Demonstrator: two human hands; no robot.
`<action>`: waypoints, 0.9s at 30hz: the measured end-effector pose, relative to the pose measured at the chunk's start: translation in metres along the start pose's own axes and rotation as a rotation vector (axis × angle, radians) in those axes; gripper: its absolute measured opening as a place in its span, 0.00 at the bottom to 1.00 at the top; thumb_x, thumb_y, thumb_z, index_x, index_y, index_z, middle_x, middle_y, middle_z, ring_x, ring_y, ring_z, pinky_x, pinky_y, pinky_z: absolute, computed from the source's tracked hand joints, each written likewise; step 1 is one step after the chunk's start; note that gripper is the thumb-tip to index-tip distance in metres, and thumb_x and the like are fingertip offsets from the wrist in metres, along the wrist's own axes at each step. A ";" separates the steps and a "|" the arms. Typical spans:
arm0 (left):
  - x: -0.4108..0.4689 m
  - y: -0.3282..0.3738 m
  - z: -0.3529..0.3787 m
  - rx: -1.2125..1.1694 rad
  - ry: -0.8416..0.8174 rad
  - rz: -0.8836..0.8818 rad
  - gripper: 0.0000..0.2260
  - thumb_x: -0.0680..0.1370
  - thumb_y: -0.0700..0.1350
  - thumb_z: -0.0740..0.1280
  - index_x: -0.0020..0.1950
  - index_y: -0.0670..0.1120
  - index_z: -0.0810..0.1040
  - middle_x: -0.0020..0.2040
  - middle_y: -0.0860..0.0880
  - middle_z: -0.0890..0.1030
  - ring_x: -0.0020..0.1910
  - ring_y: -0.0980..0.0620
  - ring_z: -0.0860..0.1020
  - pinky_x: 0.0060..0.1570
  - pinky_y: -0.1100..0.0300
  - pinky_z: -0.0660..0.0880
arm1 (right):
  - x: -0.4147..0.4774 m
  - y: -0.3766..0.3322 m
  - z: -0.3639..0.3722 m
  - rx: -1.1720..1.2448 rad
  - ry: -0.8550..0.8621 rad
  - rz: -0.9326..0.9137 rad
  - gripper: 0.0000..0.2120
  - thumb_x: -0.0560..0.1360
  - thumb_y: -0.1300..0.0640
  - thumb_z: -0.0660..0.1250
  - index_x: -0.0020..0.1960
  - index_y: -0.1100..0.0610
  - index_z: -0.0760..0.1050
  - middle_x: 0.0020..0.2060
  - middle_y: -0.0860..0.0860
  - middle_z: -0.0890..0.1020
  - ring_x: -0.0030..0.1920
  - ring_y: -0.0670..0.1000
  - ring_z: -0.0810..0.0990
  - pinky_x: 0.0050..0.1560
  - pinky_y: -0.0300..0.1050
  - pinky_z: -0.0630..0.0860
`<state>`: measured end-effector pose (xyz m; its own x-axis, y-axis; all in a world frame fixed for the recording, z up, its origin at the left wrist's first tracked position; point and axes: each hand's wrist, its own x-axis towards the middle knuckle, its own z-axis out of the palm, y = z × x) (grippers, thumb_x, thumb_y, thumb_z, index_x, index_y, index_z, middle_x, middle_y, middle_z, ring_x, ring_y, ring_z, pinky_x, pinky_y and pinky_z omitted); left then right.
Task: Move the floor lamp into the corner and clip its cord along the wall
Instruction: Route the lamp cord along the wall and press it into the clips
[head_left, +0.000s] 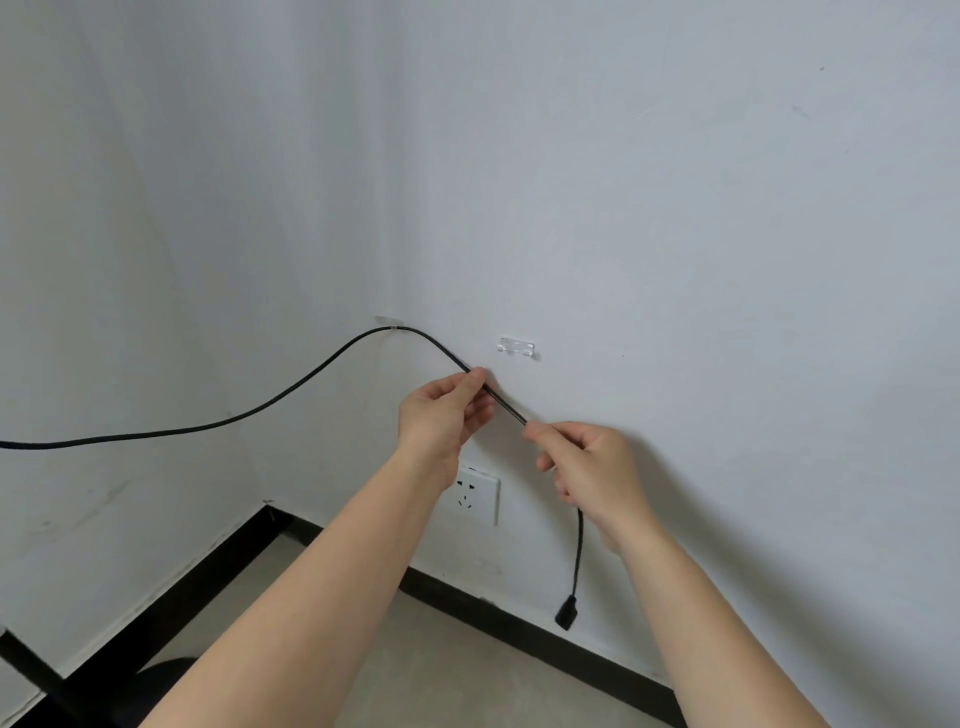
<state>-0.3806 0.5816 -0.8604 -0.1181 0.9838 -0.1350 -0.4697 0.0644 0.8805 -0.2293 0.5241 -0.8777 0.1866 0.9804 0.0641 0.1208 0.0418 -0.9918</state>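
Head cam, down-fwd, near wall (675, 208)

I can read no text, label, brand or number anywhere; the wall socket (471, 496) at six o'clock is unmarked.

The black cord (291, 387) runs off the left edge of the picture, so where it leads is cut away, and a short stretch of it is hidden inside the right hand (592, 467), between the pinching fingers and the point below the palm where it reappears. Below the cord, the wall socket (475, 496) is partly covered by the left wrist. At the lower left corner, far below the cord, a dark rounded shape (156, 675) is too cropped and covered to identify.
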 end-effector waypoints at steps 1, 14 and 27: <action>0.000 0.000 0.002 -0.034 -0.003 -0.007 0.08 0.75 0.38 0.74 0.51 0.35 0.81 0.40 0.44 0.84 0.34 0.51 0.81 0.39 0.62 0.81 | 0.000 -0.005 -0.004 0.025 0.002 0.023 0.11 0.73 0.47 0.72 0.38 0.53 0.86 0.25 0.46 0.80 0.22 0.46 0.69 0.23 0.37 0.67; -0.002 0.015 0.025 -0.303 -0.045 -0.086 0.02 0.77 0.35 0.71 0.46 0.35 0.81 0.38 0.43 0.84 0.34 0.50 0.85 0.35 0.63 0.81 | -0.007 -0.044 -0.027 0.302 -0.014 -0.145 0.06 0.77 0.54 0.71 0.49 0.50 0.87 0.30 0.42 0.79 0.24 0.46 0.69 0.25 0.37 0.69; -0.012 0.026 0.035 -0.297 -0.020 -0.200 0.05 0.77 0.37 0.71 0.43 0.37 0.80 0.30 0.45 0.84 0.30 0.51 0.85 0.31 0.63 0.81 | -0.013 -0.041 -0.012 0.305 -0.176 -0.218 0.10 0.81 0.50 0.66 0.57 0.42 0.84 0.34 0.45 0.80 0.24 0.45 0.69 0.26 0.37 0.66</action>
<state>-0.3612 0.5773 -0.8199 0.0180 0.9599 -0.2796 -0.7157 0.2077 0.6668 -0.2249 0.5075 -0.8367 0.0157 0.9590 0.2831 -0.1608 0.2818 -0.9459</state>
